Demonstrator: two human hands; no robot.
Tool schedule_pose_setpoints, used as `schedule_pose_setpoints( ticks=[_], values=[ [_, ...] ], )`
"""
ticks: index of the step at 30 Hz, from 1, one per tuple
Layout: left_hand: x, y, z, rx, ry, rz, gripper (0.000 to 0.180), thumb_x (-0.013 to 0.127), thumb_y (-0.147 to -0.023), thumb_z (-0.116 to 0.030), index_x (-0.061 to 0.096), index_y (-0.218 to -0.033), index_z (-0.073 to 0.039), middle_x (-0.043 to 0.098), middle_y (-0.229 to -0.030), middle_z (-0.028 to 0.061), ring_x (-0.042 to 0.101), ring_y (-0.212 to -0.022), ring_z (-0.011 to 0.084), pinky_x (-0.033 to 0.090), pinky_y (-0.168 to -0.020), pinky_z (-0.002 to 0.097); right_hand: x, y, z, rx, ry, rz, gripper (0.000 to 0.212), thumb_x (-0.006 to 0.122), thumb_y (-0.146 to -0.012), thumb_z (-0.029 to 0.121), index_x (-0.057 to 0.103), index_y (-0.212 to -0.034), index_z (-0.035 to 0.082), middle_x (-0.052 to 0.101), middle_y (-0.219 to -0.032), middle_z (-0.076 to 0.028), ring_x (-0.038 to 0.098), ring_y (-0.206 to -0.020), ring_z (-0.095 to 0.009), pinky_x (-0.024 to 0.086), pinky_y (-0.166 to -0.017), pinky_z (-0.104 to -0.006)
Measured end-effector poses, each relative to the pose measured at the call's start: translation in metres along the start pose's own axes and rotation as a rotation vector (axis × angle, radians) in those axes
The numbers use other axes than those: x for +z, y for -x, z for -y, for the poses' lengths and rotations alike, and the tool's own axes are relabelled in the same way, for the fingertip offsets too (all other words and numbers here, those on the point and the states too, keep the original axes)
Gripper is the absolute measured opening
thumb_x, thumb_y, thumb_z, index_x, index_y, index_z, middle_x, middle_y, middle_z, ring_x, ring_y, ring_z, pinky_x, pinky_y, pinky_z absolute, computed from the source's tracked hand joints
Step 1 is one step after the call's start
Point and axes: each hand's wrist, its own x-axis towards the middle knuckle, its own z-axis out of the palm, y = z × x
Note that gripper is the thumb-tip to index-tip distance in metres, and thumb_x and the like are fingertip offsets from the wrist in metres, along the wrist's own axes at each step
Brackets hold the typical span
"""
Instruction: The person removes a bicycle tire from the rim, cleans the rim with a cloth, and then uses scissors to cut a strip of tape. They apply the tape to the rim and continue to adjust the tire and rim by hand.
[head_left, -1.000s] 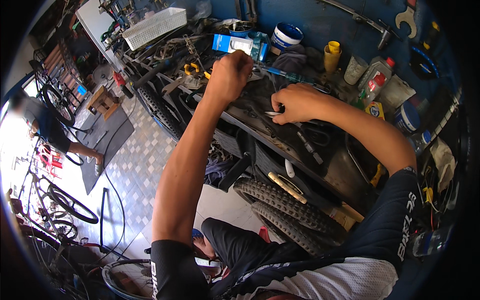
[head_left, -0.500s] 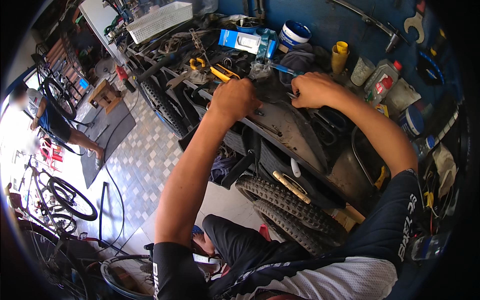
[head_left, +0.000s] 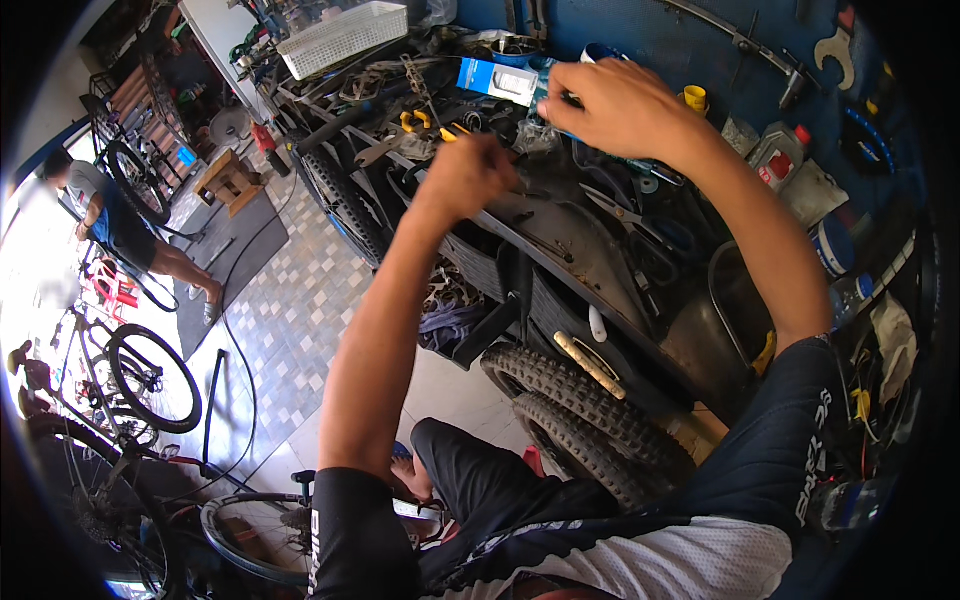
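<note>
My left hand is closed above the bench's front edge, beside a yellow-handled tool. Its fingertips are smeared by motion, and whatever they hold is hidden. Higher and farther to the right, my right hand is raised with its fingers curled toward the thumb. I cannot make out what it grips. A blue-and-white box stands to its left. Below it, large scissors with dark handles lie open on the bench. Between the hands is a worn grey bench surface with small bits on it.
A white basket sits at the back left. Bottles and tubs, among them one with a red cap, line the right. Knobby tyres rest below the bench. A person stands at the left near bicycles. A wrench hangs on the blue wall.
My right hand has risen up and away from the bench, uncovering the scissors. My left hand has shifted slightly, its fingers now blurred. The whole view has moved a little.
</note>
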Motion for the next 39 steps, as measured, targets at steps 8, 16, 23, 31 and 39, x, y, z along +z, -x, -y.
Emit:
schedule_pose_setpoints(
  ticks=[8,16,23,31,39],
  values=[
    [-0.071,0.048,0.009,-0.082,0.774,-0.236,0.009,0.067,-0.092,-0.003,0.061,-0.096,0.001,0.071,-0.087,0.0091,0.067,-0.075,0.0148,0.056,-0.067,0.0284,-0.002,-0.034,0.041,-0.261,-0.112,-0.207,0.036,0.055,-0.106,0.035,0.07,-0.102,0.002,0.076,-0.098,-0.018,0.072,-0.095,-0.042,0.055,-0.083,-0.0523],
    [-0.089,0.136,0.019,-0.055,1.308,-0.33,0.011,0.068,-0.096,0.0,0.058,-0.099,-0.002,0.07,-0.098,0.0139,0.068,-0.082,0.0206,0.058,-0.073,0.0352,0.026,-0.035,0.119,-0.374,-0.436,0.187,0.044,0.082,-0.087,0.039,0.074,-0.112,0.004,0.075,-0.089,-0.018,0.075,-0.092,-0.033,0.056,-0.08,-0.0448],
    [-0.109,0.215,0.033,-0.064,1.232,-0.512,0.023,0.069,-0.098,-0.002,0.06,-0.119,0.001,0.071,-0.098,0.0084,0.07,-0.082,0.0147,0.059,-0.071,0.0309,0.047,-0.035,0.199,-0.536,-0.494,0.197,0.034,0.078,-0.088,0.037,0.075,-0.105,0.008,0.072,-0.082,-0.019,0.073,-0.084,-0.035,0.053,-0.076,-0.0469],
    [-0.126,0.319,0.042,-0.084,1.167,-0.7,0.014,0.069,-0.1,-0.006,0.069,-0.111,0.001,0.072,-0.099,0.0066,0.068,-0.08,0.0123,0.058,-0.071,0.0284,0.086,-0.028,0.289,-0.773,-0.668,0.186,0.022,0.075,-0.087,0.026,0.071,-0.092,0.005,0.065,-0.073,-0.018,0.067,-0.069,-0.034,0.05,-0.065,-0.0423],
    [-0.144,0.442,0.018,-0.11,1.108,-0.992,0.019,0.076,-0.097,-0.007,0.067,-0.113,0.0,0.072,-0.1,0.0079,0.07,-0.081,0.0164,0.059,-0.073,0.0295,0.09,0.022,0.404,-0.841,-0.828,0.362,0.018,0.073,-0.086,0.021,0.069,-0.089,0.004,0.054,-0.064,-0.006,0.049,-0.055,-0.011,0.04,-0.054,-0.0343]
  ],
)
